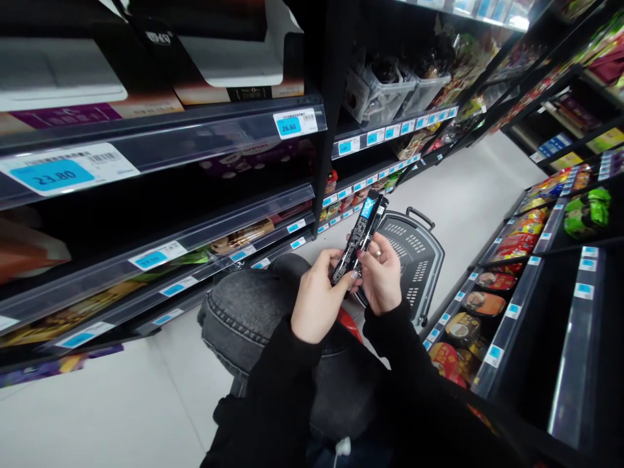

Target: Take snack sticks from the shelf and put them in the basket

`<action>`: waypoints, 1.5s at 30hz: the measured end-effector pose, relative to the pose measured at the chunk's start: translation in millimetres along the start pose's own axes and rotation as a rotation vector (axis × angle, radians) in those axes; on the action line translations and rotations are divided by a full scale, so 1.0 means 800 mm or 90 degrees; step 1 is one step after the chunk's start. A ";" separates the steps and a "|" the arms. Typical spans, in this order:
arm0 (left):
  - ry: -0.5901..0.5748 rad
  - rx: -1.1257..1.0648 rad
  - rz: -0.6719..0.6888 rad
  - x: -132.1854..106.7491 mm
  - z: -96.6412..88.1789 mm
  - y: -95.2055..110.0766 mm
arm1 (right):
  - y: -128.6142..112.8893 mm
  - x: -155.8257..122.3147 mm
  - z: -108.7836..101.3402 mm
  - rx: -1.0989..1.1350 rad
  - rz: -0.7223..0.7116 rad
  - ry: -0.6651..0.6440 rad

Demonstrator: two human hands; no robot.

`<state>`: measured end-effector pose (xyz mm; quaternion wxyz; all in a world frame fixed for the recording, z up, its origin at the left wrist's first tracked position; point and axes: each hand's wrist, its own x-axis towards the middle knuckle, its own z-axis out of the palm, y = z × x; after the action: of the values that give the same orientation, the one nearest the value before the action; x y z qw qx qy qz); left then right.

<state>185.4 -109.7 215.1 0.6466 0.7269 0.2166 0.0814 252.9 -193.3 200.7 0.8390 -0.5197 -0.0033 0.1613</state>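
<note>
I crouch in a shop aisle with both hands raised in front of my knees. My left hand (319, 296) and my right hand (383, 276) are closed together on a long, narrow black packet (361, 231) with a blue label at its top end. The packet points up and away from me, tilted to the right. My left fingers grip its lower end, and my right fingers wrap its middle from the right side. Both arms wear black sleeves, and my knee in grey jeans (246, 312) is below the hands.
A dark plastic shopping basket (414, 260) stands on the pale floor just beyond my hands. Black shelves with blue price tags (295, 123) line the left side. Shelves of colourful packets and bowls (487, 302) line the right. The aisle floor (468, 195) runs away ahead.
</note>
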 end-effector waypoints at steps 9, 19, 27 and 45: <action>-0.087 0.080 -0.009 0.001 -0.002 -0.004 | -0.002 0.000 0.001 -0.001 -0.021 0.025; -0.158 0.324 0.045 -0.002 0.002 0.002 | -0.007 0.015 -0.001 0.058 -0.003 0.069; -0.184 0.298 0.056 -0.002 0.003 0.003 | -0.017 0.030 -0.001 0.136 0.024 0.117; -0.217 0.251 0.050 -0.001 0.007 0.004 | -0.036 0.066 -0.003 0.194 0.022 0.160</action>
<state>187.4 -115.2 217.6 0.5161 0.8498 0.0877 -0.0608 311.1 -192.4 216.2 0.8988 -0.4028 0.1352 0.1080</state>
